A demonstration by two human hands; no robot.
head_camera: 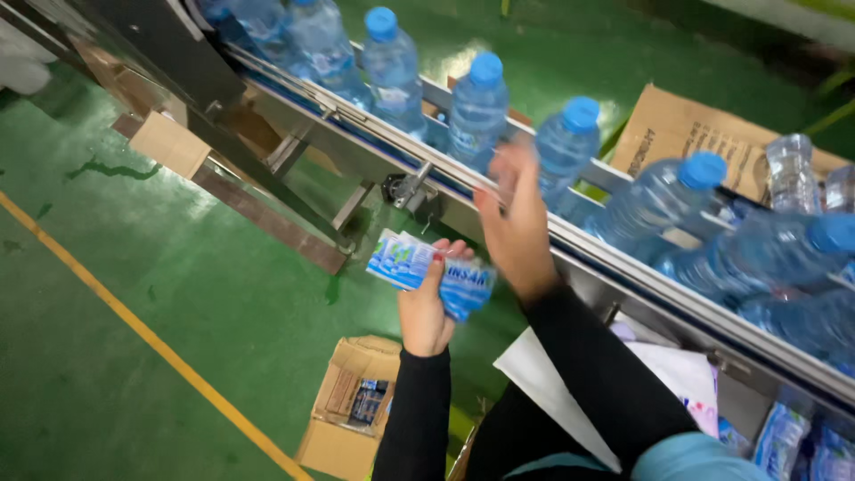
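My left hand [426, 307] grips a stack of blue and white bottle labels [431, 272], held below the steel conveyor rail [614, 267]. My right hand [515, 218] is raised over the rail, fingers blurred, close to a clear water bottle with a blue cap [563, 147]. Whether it holds a label I cannot tell. Several more blue-capped bottles [478, 105] stand in a row along the conveyor, running from the upper left to the right, where they lean and crowd together [784, 258].
An open cardboard box [349, 405] with label bundles sits on the green floor [178, 294], beside a yellow line [151, 343]. Another cardboard box [686, 129] lies behind the conveyor. More label packs [784, 436] rest at lower right under the rail.
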